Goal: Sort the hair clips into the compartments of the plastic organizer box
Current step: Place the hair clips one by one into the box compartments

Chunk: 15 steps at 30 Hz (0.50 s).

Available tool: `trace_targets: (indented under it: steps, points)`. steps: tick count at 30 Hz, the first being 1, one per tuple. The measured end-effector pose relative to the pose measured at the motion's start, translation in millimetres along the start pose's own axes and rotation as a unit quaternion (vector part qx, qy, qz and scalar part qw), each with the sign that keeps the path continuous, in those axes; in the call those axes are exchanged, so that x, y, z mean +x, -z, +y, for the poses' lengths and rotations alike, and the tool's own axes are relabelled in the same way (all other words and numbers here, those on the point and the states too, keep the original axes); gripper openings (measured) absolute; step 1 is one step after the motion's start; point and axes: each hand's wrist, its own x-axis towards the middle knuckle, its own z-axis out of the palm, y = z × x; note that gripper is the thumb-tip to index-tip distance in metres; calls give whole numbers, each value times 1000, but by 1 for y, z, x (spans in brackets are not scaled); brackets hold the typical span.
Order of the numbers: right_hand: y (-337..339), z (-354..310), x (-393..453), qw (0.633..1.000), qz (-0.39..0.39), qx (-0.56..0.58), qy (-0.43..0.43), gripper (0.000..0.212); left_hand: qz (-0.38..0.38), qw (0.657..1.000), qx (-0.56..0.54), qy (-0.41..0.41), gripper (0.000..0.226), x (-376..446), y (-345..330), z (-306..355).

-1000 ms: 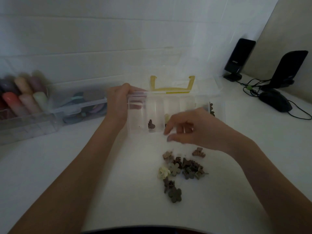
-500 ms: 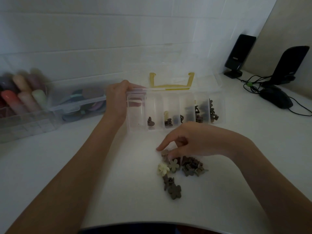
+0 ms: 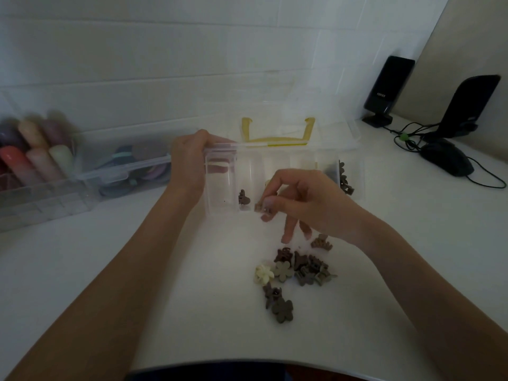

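Note:
A clear plastic organizer box with a yellow handle stands at the centre back of the white table. My left hand grips its left end. My right hand pinches a small brown hair clip in front of the box's near wall. One dark clip lies in a left compartment, and more dark clips fill the right end. A pile of brown, grey and cream hair clips lies on the table just below my right hand.
A second clear box with coloured items stands at the left. Two black speakers and a black mouse with cables sit at the back right. The table's front edge is near my body.
My right hand dropped from the box to the pile, took a brown clip and lifted it back up to the box's front. My left hand stayed on the box.

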Motion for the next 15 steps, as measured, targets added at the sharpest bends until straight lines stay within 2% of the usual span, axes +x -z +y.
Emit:
trace_targets:
  steps: [6, 11, 15]
  points:
    - [-2, 0, 0, 998, -1, 60, 32, 9, 2, 1000, -15, 14, 31, 3, 1, 0]
    - [-2, 1, 1, 998, 16, 46, 27, 35, 3, 1000, -9, -4, 34, 1, 1, -1]
    - [-1, 1, 1, 999, 30, 10, 38, 27, 0, 1000, -6, 3, 32, 1, 1, 1]
